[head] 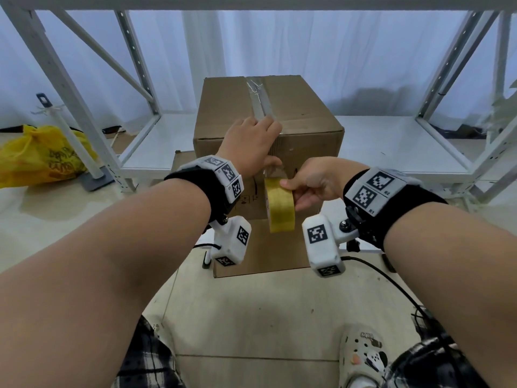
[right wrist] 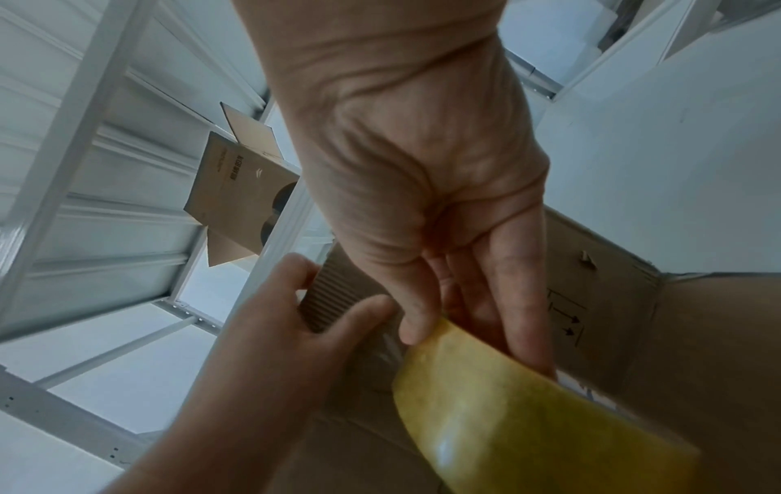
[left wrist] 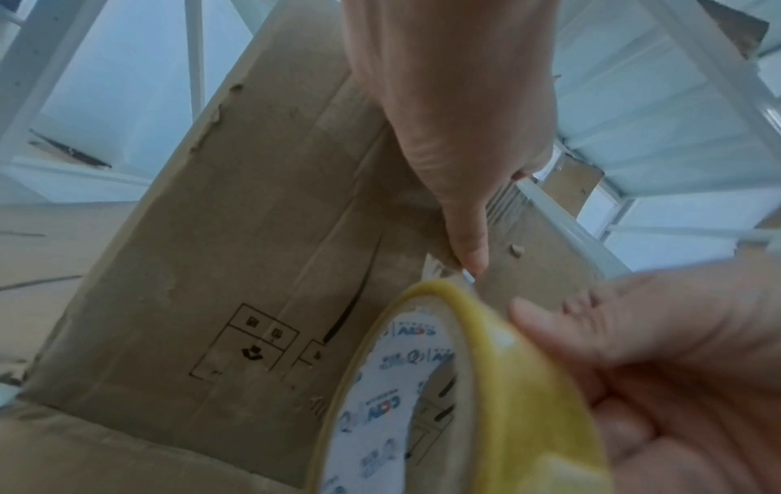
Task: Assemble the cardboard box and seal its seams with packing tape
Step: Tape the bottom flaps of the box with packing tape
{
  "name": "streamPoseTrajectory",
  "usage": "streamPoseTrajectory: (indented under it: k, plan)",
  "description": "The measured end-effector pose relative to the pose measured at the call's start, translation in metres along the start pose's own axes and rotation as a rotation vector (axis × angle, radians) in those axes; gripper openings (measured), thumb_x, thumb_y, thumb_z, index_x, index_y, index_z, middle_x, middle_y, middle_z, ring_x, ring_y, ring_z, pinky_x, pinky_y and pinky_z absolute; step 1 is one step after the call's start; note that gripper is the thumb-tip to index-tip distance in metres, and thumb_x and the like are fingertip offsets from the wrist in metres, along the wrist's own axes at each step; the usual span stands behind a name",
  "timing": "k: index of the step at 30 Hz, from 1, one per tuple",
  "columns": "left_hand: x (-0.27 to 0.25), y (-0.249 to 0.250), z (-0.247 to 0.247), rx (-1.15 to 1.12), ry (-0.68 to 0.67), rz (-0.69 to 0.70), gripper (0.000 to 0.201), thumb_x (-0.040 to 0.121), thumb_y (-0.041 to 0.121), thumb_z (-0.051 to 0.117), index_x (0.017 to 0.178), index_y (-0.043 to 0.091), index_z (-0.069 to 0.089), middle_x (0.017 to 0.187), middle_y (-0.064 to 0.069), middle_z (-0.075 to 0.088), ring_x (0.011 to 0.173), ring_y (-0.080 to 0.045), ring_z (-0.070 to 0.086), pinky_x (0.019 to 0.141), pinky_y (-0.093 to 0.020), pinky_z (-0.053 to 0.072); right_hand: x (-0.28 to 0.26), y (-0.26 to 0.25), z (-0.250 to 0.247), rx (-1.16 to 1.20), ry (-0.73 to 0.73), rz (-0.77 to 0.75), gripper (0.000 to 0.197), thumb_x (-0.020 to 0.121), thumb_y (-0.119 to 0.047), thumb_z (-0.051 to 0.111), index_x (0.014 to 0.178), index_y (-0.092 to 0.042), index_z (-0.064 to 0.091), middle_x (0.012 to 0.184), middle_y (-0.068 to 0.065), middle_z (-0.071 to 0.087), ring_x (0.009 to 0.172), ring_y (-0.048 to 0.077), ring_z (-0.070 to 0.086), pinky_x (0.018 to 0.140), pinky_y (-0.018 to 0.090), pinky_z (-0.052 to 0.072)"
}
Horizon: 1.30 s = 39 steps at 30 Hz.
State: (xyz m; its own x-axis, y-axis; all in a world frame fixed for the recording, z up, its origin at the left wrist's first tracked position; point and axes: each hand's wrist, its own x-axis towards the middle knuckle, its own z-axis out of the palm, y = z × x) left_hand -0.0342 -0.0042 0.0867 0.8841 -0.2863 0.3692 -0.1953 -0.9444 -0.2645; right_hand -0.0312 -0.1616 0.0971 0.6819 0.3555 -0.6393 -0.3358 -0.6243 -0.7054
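Note:
A brown cardboard box stands on the floor with its top flaps closed and clear tape along the centre seam. My left hand lies over the near top edge, fingers flat on the taped seam, and its thumb presses the tape onto the front face. Just below, my right hand grips a yellow tape roll against the front face, thumb on the outside of the roll and fingers through its core. A short strip runs from the roll up to the left thumb.
White metal shelving surrounds the box at the back and sides. A flat cardboard sheet lies under the box. A yellow plastic bag and a white pole on a base sit at the left. Cables trail at the right. Another box is on a shelf.

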Motion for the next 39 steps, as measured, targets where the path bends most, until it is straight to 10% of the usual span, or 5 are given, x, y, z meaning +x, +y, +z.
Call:
streamPoseTrajectory:
  k: [8, 17, 21, 26, 39]
  plan:
    - [0.001, -0.013, -0.007, -0.166, -0.027, -0.033, 0.043, 0.096, 0.044, 0.044, 0.128, 0.017, 0.052, 0.124, -0.003, 0.06, 0.109, -0.022, 0.059, 0.084, -0.035, 0.048, -0.003, 0.0, 0.001, -0.076, 0.053, 0.001, 0.023, 0.096, -0.02, 0.056, 0.089, 0.002, 0.056, 0.056, 0.012, 0.067, 0.048, 0.021, 0.066, 0.046, 0.032, 0.057]
    - [-0.005, 0.0, 0.004, -0.041, 0.001, -0.026, 0.068, 0.081, 0.053, 0.063, 0.132, 0.012, 0.042, 0.144, -0.007, 0.044, 0.134, -0.025, 0.039, 0.107, -0.038, 0.031, 0.014, -0.005, -0.033, -0.576, 0.795, -0.704, 0.032, 0.09, -0.026, 0.052, 0.069, -0.004, 0.062, 0.064, 0.006, 0.057, 0.064, 0.021, 0.054, 0.065, 0.035, 0.047]
    - [-0.001, -0.009, 0.002, -0.117, -0.03, 0.01, 0.06, 0.087, 0.05, 0.057, 0.133, 0.014, 0.043, 0.148, -0.004, 0.04, 0.137, -0.022, 0.036, 0.107, -0.037, 0.033, 0.015, -0.006, -0.039, -0.746, 1.044, -0.875, 0.022, 0.091, -0.032, 0.05, 0.097, -0.015, 0.063, 0.093, 0.0, 0.054, 0.094, 0.021, 0.05, 0.077, 0.03, 0.037]
    - [0.004, -0.028, 0.001, -0.214, -0.081, 0.043, 0.054, 0.095, 0.043, 0.046, 0.142, 0.015, 0.04, 0.15, -0.002, 0.036, 0.138, -0.019, 0.034, 0.108, -0.035, 0.033, 0.043, 0.004, -0.047, -0.877, 0.754, -0.757, 0.054, 0.093, -0.054, 0.045, 0.141, -0.031, 0.041, 0.151, 0.001, 0.034, 0.141, 0.026, 0.023, 0.115, 0.048, 0.018]
    - [0.013, -0.011, -0.016, -0.299, 0.013, -0.037, 0.045, 0.099, 0.044, 0.034, 0.121, 0.014, 0.059, 0.115, -0.004, 0.063, 0.104, -0.019, 0.057, 0.087, -0.03, 0.041, 0.036, 0.017, -0.056, -0.664, 0.713, -0.88, 0.048, 0.094, -0.029, 0.056, 0.14, -0.02, 0.045, 0.146, 0.005, 0.042, 0.135, 0.025, 0.033, 0.113, 0.038, 0.024]
